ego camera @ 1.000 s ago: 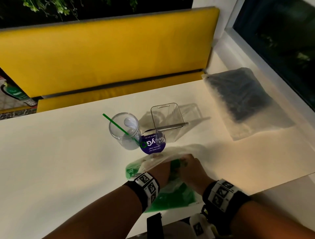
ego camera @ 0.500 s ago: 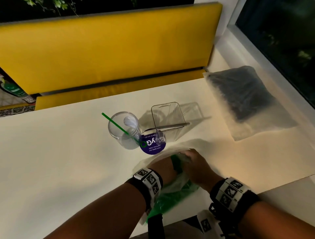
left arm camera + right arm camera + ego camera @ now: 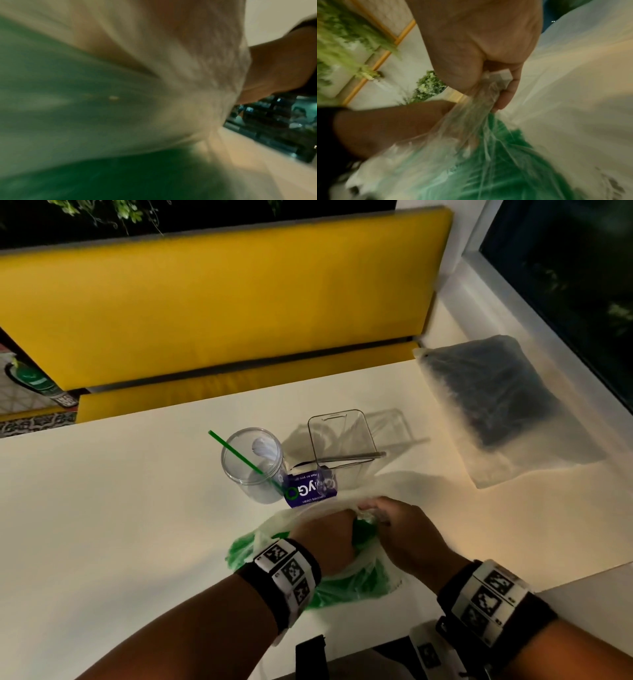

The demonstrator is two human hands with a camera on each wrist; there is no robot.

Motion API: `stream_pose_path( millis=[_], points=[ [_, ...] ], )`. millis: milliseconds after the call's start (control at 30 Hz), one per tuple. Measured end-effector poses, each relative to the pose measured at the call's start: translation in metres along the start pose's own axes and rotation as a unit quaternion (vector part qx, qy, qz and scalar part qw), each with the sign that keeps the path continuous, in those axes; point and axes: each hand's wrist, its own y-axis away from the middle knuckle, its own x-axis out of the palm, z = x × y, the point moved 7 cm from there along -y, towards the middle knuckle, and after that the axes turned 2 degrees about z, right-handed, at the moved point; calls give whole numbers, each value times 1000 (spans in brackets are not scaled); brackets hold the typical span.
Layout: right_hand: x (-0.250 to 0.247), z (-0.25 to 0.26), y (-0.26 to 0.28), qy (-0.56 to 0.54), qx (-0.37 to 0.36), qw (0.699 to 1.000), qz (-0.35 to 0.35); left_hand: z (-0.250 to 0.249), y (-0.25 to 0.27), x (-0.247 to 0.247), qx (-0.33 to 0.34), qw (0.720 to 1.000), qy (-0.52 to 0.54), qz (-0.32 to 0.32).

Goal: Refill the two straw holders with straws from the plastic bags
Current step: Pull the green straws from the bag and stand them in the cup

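A clear plastic bag of green straws point(image 3: 356, 580) lies at the table's near edge. My right hand point(image 3: 400, 525) grips the bunched mouth of the bag; the right wrist view shows its fingers point(image 3: 506, 97) curled round the crumpled plastic rim. My left hand point(image 3: 325, 537) is at the same mouth with fingers curled down into the plastic, tips hidden. The left wrist view is filled by blurred bag plastic point(image 3: 154, 67). Just beyond stand a round clear holder point(image 3: 251, 460) with one green straw point(image 3: 236, 451) and a rectangular clear holder point(image 3: 339, 440) with one dark straw point(image 3: 352, 456).
A second bag with black straws point(image 3: 489, 392) lies at the table's far right. A purple round label point(image 3: 308, 491) sits between the holders and my hands. A yellow bench point(image 3: 219, 302) runs behind the white table point(image 3: 102, 508); a window ledge is on the right.
Both hands have stayed on the mouth of the green-straw bag. The bag has shifted under them, and its green bulk shows again left of my left wrist.
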Motion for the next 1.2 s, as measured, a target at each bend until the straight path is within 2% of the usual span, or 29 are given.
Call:
stream_pose_path(
  millis=[67,200,267,367,433,533,567,667,800,933,1033,1100,1167,1200],
  points=[
    [-1,13,2,3,-41,999,1,-6,-5,-1,5,1000,-10,26],
    [-11,7,-4,-21,-32,999,-13,-2,-3,-8,0,998,42,39],
    [-10,10,-3,-19,-21,1000,0,1,1,-12,-4,998,56,34],
    [-9,26,3,42,-69,997,14,11,4,-17,-41,997,61,6],
    [-5,28,2,54,-71,994,64,12,8,-17,-39,997,70,-9],
    [3,20,-4,-79,12,986,148,6,15,-19,-22,994,99,28],
    [4,21,-5,-111,19,981,157,5,16,-21,-13,992,119,38],
    [-1,16,-8,-170,23,976,134,6,20,-37,6,984,171,42],
    [-6,9,-6,-301,51,945,121,11,29,-46,22,966,255,27],
    [-15,3,-9,-258,12,965,45,6,36,-55,44,952,301,-19],
    [-11,-4,-10,-179,8,983,26,-4,44,-72,93,969,213,-85],
    [2,-11,-14,-147,19,988,32,-12,49,-84,114,969,194,-107],
    [16,-13,-18,-88,13,996,23,-19,56,-101,108,949,272,-121],
    [19,-13,-19,-48,5,999,18,-20,61,-116,98,926,338,-138]
  ],
)
